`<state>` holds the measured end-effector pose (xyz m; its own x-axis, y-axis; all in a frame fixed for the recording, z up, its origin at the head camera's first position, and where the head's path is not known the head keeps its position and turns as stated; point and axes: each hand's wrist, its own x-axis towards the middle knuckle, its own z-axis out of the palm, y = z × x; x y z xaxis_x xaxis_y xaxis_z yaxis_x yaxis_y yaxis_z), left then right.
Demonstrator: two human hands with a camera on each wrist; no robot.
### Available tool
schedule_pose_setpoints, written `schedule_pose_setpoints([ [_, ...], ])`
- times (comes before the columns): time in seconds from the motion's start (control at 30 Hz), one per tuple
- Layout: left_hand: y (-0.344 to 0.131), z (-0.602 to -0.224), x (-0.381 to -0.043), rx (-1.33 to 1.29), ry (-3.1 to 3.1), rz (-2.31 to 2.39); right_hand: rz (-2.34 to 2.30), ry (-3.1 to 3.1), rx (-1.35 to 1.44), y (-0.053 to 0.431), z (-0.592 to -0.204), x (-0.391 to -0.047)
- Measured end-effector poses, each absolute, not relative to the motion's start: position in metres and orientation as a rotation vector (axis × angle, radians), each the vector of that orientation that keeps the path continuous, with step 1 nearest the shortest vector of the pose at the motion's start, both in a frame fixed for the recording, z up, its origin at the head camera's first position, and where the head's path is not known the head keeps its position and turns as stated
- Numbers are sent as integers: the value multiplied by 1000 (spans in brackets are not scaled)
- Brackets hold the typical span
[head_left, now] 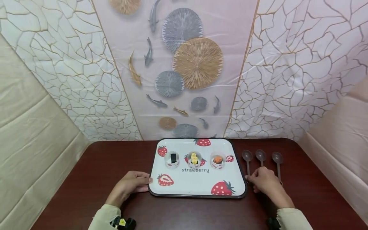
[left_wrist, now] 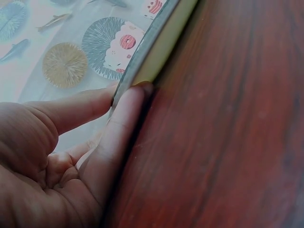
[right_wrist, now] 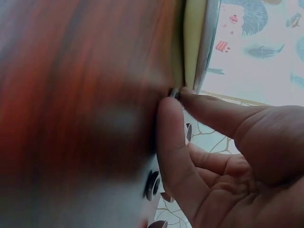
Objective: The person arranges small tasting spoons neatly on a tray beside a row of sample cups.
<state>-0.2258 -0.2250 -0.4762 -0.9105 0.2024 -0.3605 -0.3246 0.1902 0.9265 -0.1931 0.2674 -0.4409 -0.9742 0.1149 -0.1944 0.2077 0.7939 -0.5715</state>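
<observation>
A white strawberry-print tray with a dark rim lies on the table. My left hand pinches its left edge, thumb on the rim; the left wrist view shows the forefinger against the tray's side wall. To the right of the tray, my right hand pinches the handle end of the leftmost brown spoon, seen as a small dark tip in the right wrist view. On the tray stand three small cups: one with a black-banded white piece, one yellow-topped, one orange-topped.
Two more brown spoons, a middle one and a right one, lie beside the held one; the right hand covers part of their handles. A patterned cloth wall rises behind the dark wooden table.
</observation>
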Motion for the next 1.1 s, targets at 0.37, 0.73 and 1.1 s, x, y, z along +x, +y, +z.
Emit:
schedule_pose_setpoints([
  [0.37,-216,-475,-226,-107,2082,1769,-989,2761,288,274,-444,-195],
  [0.73,-221,-476,-224,-140,2087,1754,-1260,2627,334,275,-448,-198],
  [1.1,-221,-474,-226,-160,2096,1743,-1271,2615,338,276,-449,-197],
])
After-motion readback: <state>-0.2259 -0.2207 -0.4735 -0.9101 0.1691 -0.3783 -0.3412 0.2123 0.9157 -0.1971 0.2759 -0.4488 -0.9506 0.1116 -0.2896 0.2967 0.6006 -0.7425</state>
